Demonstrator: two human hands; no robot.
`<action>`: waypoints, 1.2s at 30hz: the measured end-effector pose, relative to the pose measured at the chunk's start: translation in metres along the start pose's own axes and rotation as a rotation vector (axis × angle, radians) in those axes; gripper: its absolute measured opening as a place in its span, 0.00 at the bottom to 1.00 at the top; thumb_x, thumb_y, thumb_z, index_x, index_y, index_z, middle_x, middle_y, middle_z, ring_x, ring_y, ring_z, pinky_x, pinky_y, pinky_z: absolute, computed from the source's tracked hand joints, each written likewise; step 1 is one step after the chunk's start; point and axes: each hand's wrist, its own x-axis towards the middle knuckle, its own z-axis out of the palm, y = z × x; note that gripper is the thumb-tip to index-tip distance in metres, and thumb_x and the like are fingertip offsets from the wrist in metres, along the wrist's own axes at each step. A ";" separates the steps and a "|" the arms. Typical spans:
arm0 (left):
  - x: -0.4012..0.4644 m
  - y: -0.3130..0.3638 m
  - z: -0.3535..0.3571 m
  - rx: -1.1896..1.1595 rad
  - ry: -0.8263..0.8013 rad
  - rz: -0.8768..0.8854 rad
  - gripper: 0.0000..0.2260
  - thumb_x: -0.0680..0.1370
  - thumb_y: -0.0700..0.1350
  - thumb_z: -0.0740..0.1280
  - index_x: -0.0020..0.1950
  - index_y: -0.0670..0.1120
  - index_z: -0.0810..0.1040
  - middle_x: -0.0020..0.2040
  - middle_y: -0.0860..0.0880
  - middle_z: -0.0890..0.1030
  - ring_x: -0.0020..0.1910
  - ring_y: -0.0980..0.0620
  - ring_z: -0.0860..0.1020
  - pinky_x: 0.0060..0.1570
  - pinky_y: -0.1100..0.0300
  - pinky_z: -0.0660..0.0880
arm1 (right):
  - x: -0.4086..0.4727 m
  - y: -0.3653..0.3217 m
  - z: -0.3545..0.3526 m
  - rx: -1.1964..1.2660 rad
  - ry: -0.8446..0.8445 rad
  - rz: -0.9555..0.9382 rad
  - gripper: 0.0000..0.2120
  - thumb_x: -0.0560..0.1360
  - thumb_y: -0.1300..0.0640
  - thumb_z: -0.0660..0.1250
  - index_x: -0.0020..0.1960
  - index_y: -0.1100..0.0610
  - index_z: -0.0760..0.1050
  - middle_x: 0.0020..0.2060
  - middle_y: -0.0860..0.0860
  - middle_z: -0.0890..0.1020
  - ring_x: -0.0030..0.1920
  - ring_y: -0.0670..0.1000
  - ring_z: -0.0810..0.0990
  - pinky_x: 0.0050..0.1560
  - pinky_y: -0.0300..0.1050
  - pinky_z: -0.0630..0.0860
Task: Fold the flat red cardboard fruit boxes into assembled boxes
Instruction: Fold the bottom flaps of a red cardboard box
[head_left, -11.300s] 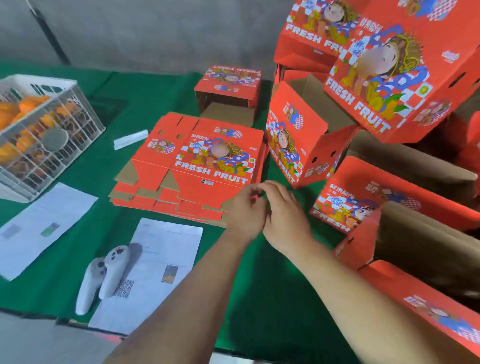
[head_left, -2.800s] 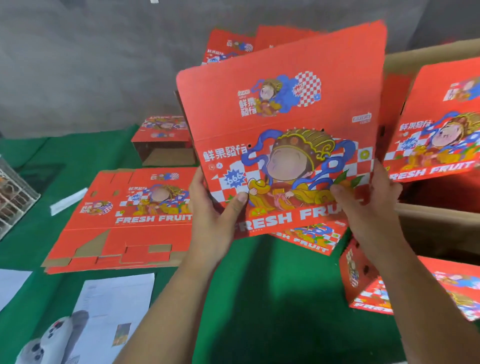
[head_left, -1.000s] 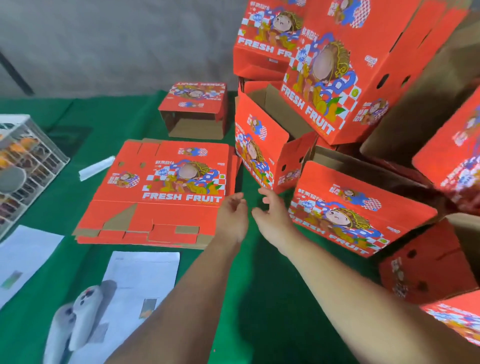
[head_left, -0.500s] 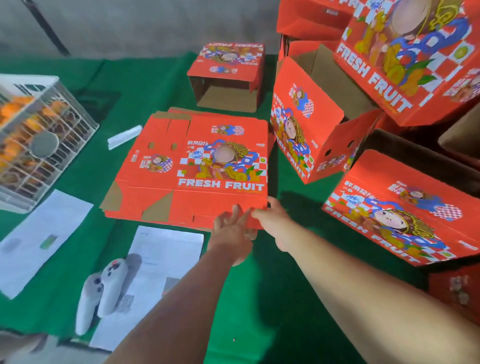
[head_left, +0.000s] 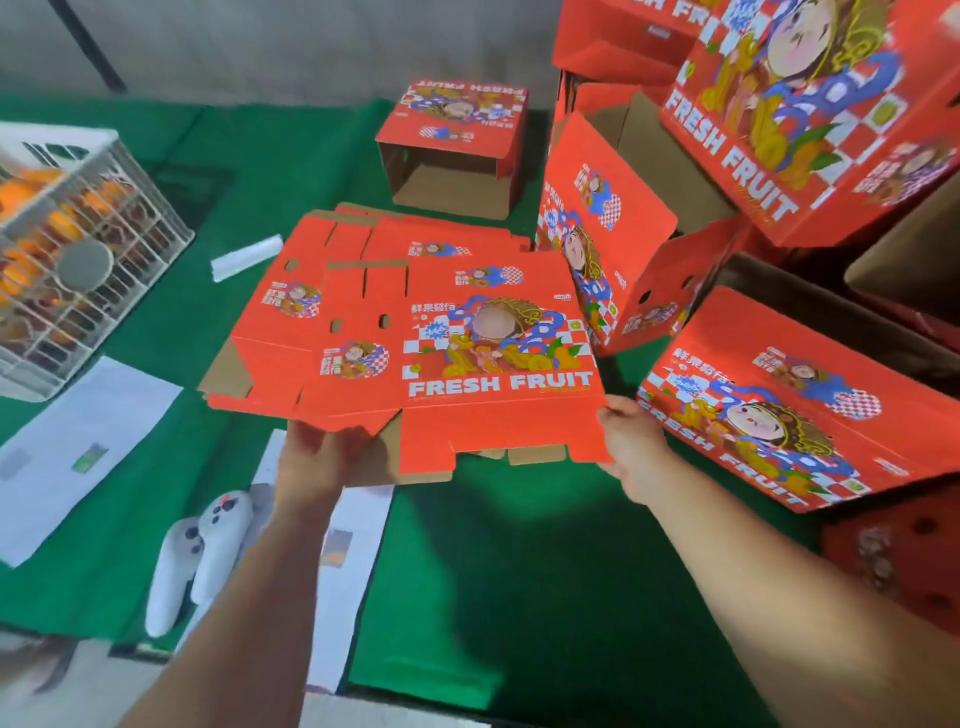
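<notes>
A green table (head_left: 519, 571) fills most of the view. On the right side sits a big heap of made boxes (head_left: 779, 415), some tipped over and leaning on each other. In the middle lies a stack of flats (head_left: 291, 306), the red boxes not yet folded.

The top flat (head_left: 467, 358) is held up off the stack, its near edge raised toward the person. The left hand (head_left: 322, 457) grips the near left flap, with fingers under the card. The right hand (head_left: 631, 441) pinches the near right corner. Both hands are closed on this one flat.

At the far left is a white crate (head_left: 78, 249) of oranges. Papers (head_left: 83, 447) lie near it, and two white controllers (head_left: 202, 545) rest by the table edge.

I think the job here is lifting this flat clear so it can be opened up. A second flat might stick to it and slide off. The card could bend in the wrong place if one hand pulls harder. Swinging it right could knock the leaning heap down.
</notes>
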 end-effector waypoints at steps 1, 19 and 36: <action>-0.004 -0.002 -0.004 -0.100 -0.039 0.022 0.13 0.72 0.54 0.64 0.48 0.47 0.81 0.45 0.45 0.84 0.46 0.47 0.80 0.50 0.47 0.74 | -0.006 -0.002 -0.005 0.004 -0.002 -0.015 0.13 0.86 0.58 0.59 0.51 0.44 0.77 0.44 0.45 0.83 0.43 0.48 0.83 0.37 0.44 0.80; -0.097 0.016 0.010 -0.186 -0.337 0.271 0.43 0.69 0.63 0.75 0.79 0.50 0.62 0.60 0.51 0.81 0.64 0.55 0.77 0.70 0.43 0.72 | -0.092 -0.018 -0.053 -0.305 0.048 -0.483 0.13 0.84 0.49 0.62 0.65 0.50 0.80 0.48 0.41 0.86 0.47 0.43 0.85 0.50 0.44 0.83; -0.184 0.107 0.047 -0.803 -0.079 0.344 0.28 0.83 0.33 0.65 0.72 0.64 0.70 0.65 0.71 0.78 0.62 0.71 0.77 0.59 0.74 0.74 | -0.129 -0.011 -0.072 -0.529 0.097 -0.488 0.20 0.81 0.43 0.66 0.72 0.44 0.73 0.60 0.43 0.81 0.58 0.49 0.79 0.57 0.47 0.75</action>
